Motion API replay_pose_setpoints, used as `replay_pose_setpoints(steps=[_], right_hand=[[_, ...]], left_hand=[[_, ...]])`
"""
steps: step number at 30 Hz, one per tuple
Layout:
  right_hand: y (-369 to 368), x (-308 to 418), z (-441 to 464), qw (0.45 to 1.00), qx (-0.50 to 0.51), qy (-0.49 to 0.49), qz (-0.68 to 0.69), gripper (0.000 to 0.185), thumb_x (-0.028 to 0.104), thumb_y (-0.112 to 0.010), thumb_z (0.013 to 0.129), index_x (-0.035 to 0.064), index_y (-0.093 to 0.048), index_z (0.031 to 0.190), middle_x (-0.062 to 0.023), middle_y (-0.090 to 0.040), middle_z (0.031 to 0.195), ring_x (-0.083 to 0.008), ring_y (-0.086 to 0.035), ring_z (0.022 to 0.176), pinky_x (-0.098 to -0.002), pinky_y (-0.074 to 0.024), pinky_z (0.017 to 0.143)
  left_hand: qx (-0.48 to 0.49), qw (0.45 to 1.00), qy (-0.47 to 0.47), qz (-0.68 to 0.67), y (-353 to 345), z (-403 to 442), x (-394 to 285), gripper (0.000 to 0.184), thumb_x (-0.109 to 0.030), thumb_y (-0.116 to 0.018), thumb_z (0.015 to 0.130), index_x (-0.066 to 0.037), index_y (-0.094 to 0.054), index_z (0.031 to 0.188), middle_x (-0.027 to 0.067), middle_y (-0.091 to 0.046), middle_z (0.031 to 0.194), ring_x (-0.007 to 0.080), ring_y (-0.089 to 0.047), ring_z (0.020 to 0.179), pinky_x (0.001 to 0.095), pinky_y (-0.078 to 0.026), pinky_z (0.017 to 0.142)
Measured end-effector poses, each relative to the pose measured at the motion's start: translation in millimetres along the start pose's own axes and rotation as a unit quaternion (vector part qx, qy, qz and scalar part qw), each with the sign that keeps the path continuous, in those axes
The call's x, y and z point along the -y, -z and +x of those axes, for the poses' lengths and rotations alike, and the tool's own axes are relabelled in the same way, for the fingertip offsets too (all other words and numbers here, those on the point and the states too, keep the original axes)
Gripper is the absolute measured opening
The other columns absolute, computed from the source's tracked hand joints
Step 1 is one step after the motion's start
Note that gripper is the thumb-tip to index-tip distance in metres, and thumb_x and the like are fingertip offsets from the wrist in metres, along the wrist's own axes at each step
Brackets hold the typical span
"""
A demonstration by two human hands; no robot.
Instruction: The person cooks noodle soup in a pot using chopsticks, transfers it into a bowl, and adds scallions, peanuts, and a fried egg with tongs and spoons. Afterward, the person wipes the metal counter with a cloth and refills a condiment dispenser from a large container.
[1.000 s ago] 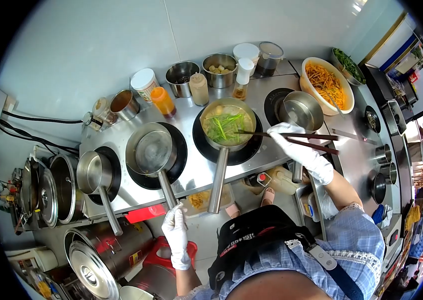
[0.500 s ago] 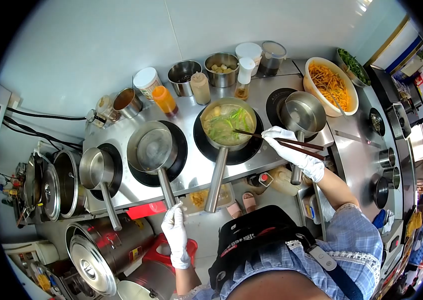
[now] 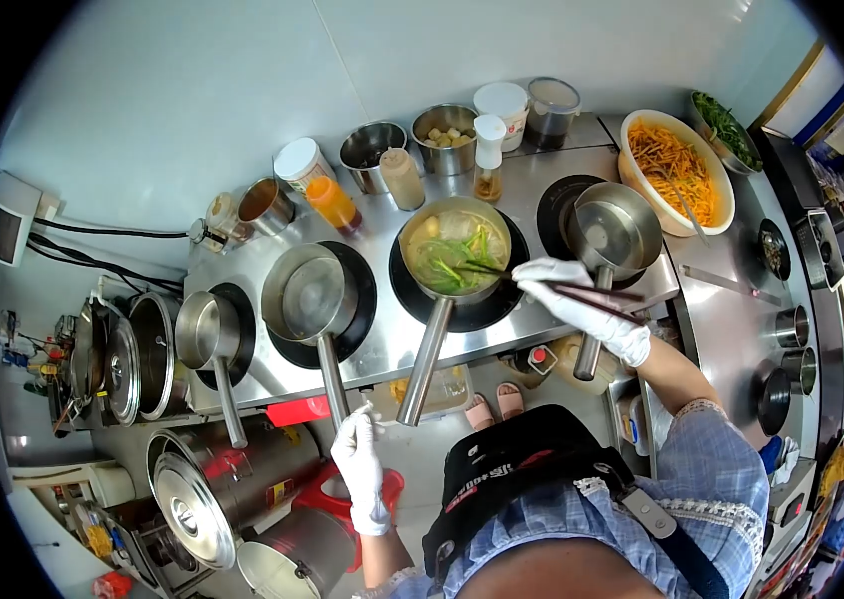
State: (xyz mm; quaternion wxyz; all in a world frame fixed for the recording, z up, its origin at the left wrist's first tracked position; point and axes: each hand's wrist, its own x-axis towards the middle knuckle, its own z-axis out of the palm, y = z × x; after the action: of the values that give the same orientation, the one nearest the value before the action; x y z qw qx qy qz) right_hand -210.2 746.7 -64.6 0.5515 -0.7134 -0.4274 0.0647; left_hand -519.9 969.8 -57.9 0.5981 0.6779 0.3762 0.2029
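My right hand point(image 3: 581, 307), in a white glove, is closed round a pair of dark chopsticks point(image 3: 596, 294). Their tips reach into a steaming pot point(image 3: 430, 344) on the middle burner, among green vegetables point(image 3: 462, 262) in pale broth. The gloved left hand point(image 3: 359, 464) is raised below the stove edge, fingers pinched, near the handle end of the pot point(image 3: 310, 292) to the left. Something small and whitish shows at its fingertips, too small to name. Another pot point(image 3: 616, 232) stands on the right burner.
A small pot point(image 3: 208, 329) is on the left burner. Sauce bottles point(image 3: 332, 204), tubs and steel containers line the wall. A bowl of orange shreds point(image 3: 676, 175) stands at the right. Large steel pots point(image 3: 232, 469) and a red stool point(image 3: 387, 489) are below left.
The chopsticks and my right hand have moved left and slightly down, and the greens have shifted lower in the pot. The view has turned a little. My left hand stays pinched.
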Motion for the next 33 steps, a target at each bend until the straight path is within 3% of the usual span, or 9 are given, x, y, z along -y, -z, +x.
replay_pose_setpoints(steps=[2, 7, 10, 16, 21, 22, 26, 29, 33], right_hand=[[19, 30, 12, 0.995, -0.034, -0.093, -0.025, 0.01, 0.005, -0.062, 0.086, -0.0016, -0.068, 0.091, -0.0127, -0.068, 0.093, -0.0226, -0.067, 0.085, -0.0296, -0.0519, 0.076], [21, 12, 19, 0.996, 0.043, -0.077, -0.023, 0.01, 0.005, -0.06, 0.088, -0.0007, -0.065, 0.093, -0.01, -0.066, 0.094, -0.0205, -0.065, 0.087, -0.0272, -0.0502, 0.077], [24, -12, 23, 0.992, 0.01, -0.114, -0.046, 0.01, 0.006, -0.059, 0.089, -0.0004, -0.065, 0.094, -0.0092, -0.066, 0.092, -0.0206, -0.065, 0.086, -0.0272, -0.0501, 0.076], [31, -16, 12, 0.998, 0.014, -0.047, -0.051, 0.011, 0.006, -0.059, 0.087, -0.0007, -0.065, 0.092, -0.0115, -0.065, 0.092, -0.0237, -0.065, 0.08, -0.0297, -0.0513, 0.072], [37, -10, 10, 0.992, 0.069, -0.104, -0.028, 0.013, 0.01, -0.059, 0.088, 0.0005, -0.064, 0.095, -0.0098, -0.065, 0.092, -0.0217, -0.065, 0.082, -0.0279, -0.0505, 0.074], [35, -21, 6, 0.996, 0.073, -0.041, -0.029, 0.012, 0.009, -0.06, 0.087, 0.0004, -0.064, 0.094, -0.0092, -0.065, 0.091, -0.0208, -0.065, 0.081, -0.0279, -0.0504, 0.072], [33, -18, 3, 0.995, 0.099, 0.005, -0.009, 0.01, 0.008, -0.061, 0.086, 0.0007, -0.064, 0.093, -0.0087, -0.065, 0.088, -0.0202, -0.065, 0.079, -0.0274, -0.0499, 0.07], [44, 11, 15, 0.995, 0.037, -0.098, -0.001, 0.011, 0.009, -0.062, 0.086, 0.0011, -0.065, 0.092, -0.0098, -0.066, 0.084, -0.0181, -0.065, 0.08, -0.0288, -0.0503, 0.071], [48, -4, 18, 0.999, 0.013, -0.034, -0.025, 0.008, 0.003, -0.062, 0.085, 0.0, -0.066, 0.092, -0.0091, -0.066, 0.089, -0.0198, -0.065, 0.081, -0.0277, -0.0499, 0.072]], left_hand=[[-0.005, 1.0, -0.002, 0.002, -6, -3, 0, 0.024, -0.015, -0.053, 0.097, 0.002, -0.065, 0.109, 0.0031, -0.066, 0.087, 0.0065, -0.054, 0.07, 0.0211, -0.044, 0.065], [-0.02, 1.0, 0.002, -0.02, -25, -10, -5, 0.022, -0.012, -0.053, 0.096, 0.003, -0.064, 0.108, 0.0033, -0.065, 0.086, 0.0063, -0.053, 0.07, 0.0207, -0.044, 0.066], [-0.023, 1.0, -0.005, -0.012, -35, -14, -4, 0.022, -0.012, -0.053, 0.096, 0.003, -0.064, 0.108, 0.0035, -0.065, 0.086, 0.0064, -0.053, 0.07, 0.0207, -0.044, 0.066], [-0.034, 0.999, 0.007, -0.036, -50, -24, -4, 0.022, -0.012, -0.053, 0.096, 0.002, -0.065, 0.108, 0.0026, -0.065, 0.085, 0.0063, -0.052, 0.069, 0.0204, -0.044, 0.066], [-0.031, 0.999, 0.007, -0.02, -55, -30, 1, 0.022, -0.012, -0.054, 0.096, 0.002, -0.065, 0.109, 0.0034, -0.065, 0.087, 0.0066, -0.053, 0.069, 0.0206, -0.044, 0.066], [-0.032, 0.999, 0.007, -0.02, -57, -31, 1, 0.022, -0.012, -0.054, 0.096, 0.002, -0.065, 0.109, 0.0034, -0.065, 0.087, 0.0066, -0.053, 0.069, 0.0206, -0.044, 0.066], [-0.028, 0.999, 0.005, -0.03, -67, -35, -7, 0.021, -0.011, -0.053, 0.096, 0.002, -0.065, 0.108, 0.0036, -0.065, 0.087, 0.0068, -0.054, 0.07, 0.0209, -0.044, 0.066], [-0.009, 1.0, -0.002, -0.024, -71, -30, -8, 0.021, -0.011, -0.053, 0.096, 0.002, -0.065, 0.107, 0.0036, -0.065, 0.088, 0.007, -0.054, 0.071, 0.0213, -0.044, 0.066], [0.014, 1.0, -0.001, -0.006, -76, -21, -14, 0.021, -0.011, -0.054, 0.095, 0.002, -0.065, 0.107, 0.0034, -0.064, 0.088, 0.0071, -0.055, 0.071, 0.0214, -0.044, 0.065]])
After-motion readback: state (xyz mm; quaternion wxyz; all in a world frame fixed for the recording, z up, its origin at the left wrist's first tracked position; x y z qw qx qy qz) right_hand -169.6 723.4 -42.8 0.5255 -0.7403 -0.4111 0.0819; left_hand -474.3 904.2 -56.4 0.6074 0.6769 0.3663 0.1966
